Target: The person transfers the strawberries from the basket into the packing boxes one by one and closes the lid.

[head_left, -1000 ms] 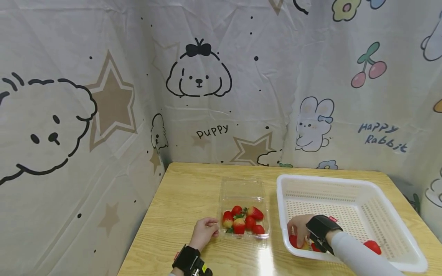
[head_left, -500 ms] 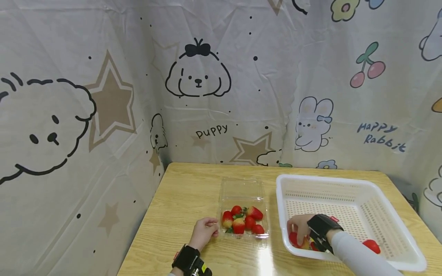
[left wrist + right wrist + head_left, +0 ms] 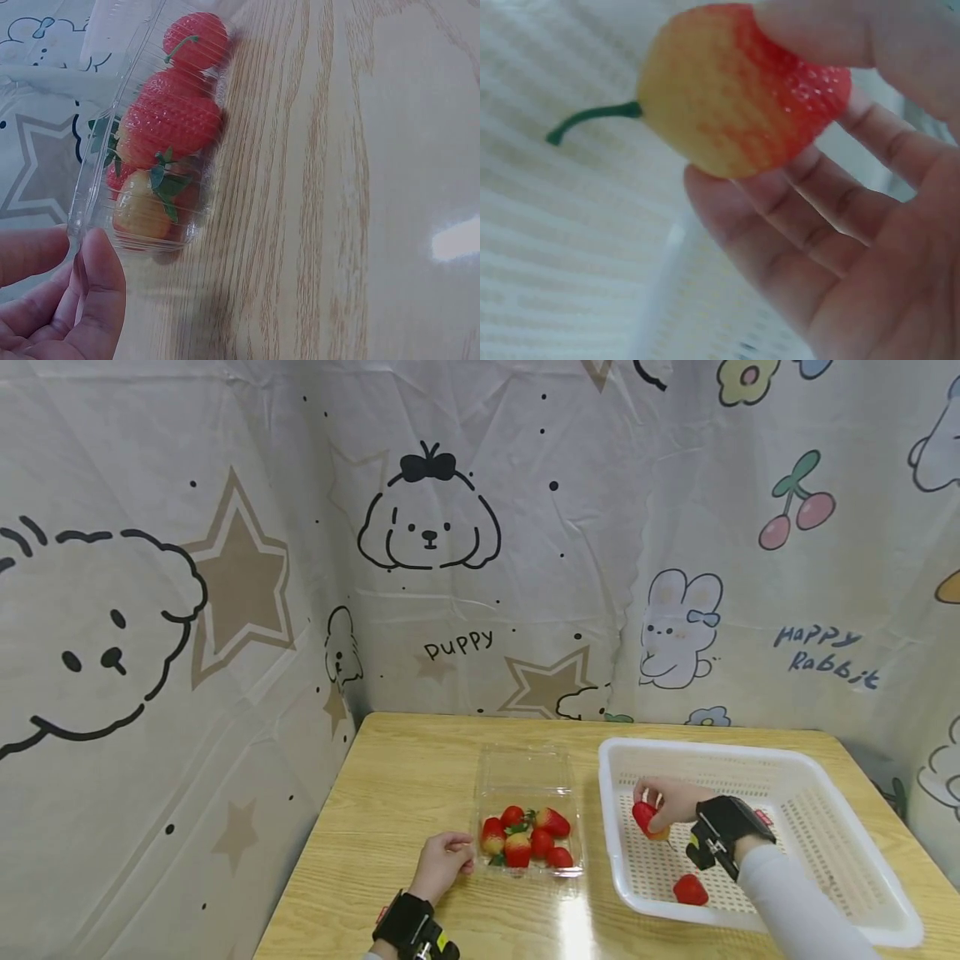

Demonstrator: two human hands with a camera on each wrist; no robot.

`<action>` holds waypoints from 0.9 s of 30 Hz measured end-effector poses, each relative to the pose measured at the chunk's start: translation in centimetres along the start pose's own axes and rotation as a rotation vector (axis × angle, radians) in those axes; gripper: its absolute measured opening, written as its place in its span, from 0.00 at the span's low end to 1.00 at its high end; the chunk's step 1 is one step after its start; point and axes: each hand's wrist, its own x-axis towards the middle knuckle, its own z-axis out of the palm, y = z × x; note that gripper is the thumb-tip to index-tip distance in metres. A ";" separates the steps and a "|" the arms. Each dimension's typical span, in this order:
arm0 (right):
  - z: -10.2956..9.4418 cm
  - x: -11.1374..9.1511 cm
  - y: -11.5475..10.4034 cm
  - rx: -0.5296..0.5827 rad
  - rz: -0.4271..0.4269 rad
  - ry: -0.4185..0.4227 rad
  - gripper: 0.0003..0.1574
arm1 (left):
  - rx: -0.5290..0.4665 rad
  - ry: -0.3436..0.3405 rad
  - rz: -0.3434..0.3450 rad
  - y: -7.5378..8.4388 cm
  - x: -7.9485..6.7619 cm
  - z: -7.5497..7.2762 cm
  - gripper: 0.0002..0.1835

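Right fingers [image 3: 739, 221] pinch one strawberry [image 3: 712, 97], left fingers [image 3: 103, 281] one clear box [image 3: 527, 768] (six strawberries [image 3: 517, 852] visible inside).

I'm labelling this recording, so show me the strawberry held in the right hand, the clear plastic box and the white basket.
Held strawberry [image 3: 731, 94]: right wrist view, middle of its body.
Clear box [image 3: 525, 768]: head view, open lid.
White basket [image 3: 712, 770]: head view, far inner wall.

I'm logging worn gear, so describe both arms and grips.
The left grip and right grip are ungloved. Both arms wear bulky black wristbands with yellow marks and red tags. The right sleeve is pale and plain; the left sleeve barely shows.
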 end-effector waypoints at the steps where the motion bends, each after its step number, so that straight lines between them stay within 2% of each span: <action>1: -0.6 0.1 0.0 0.003 -0.014 0.028 0.23 | 0.000 -0.002 -0.001 -0.1 0.0 0.0 0.15; 6: -3.6 0.1 -1.3 0.021 -0.107 0.163 0.24 | 0.002 -0.007 -0.003 -0.2 0.1 0.0 0.15; 9: -4.7 0.0 -2.9 0.031 -0.198 0.251 0.25 | 0.007 -0.001 0.001 0.1 -0.2 0.0 0.15; 12: -4.9 0.3 -4.7 0.031 -0.295 0.349 0.26 | 0.006 0.005 0.003 0.2 -0.3 0.0 0.15; 17: -3.6 1.4 -7.8 0.004 -0.468 0.477 0.26 | 0.000 0.008 0.003 0.1 -0.3 0.0 0.15; 19: -2.8 1.8 -9.0 -0.005 -0.523 0.488 0.26 | 0.001 0.012 -0.002 0.1 -0.2 0.0 0.15; 22: -1.5 2.6 -10.4 -0.029 -0.556 0.472 0.26 | 0.006 0.018 -0.004 0.0 -0.2 0.0 0.14; 27: 1.0 4.4 -11.7 -0.124 -0.575 0.387 0.25 | 0.004 0.018 0.010 -0.1 -0.2 0.0 0.14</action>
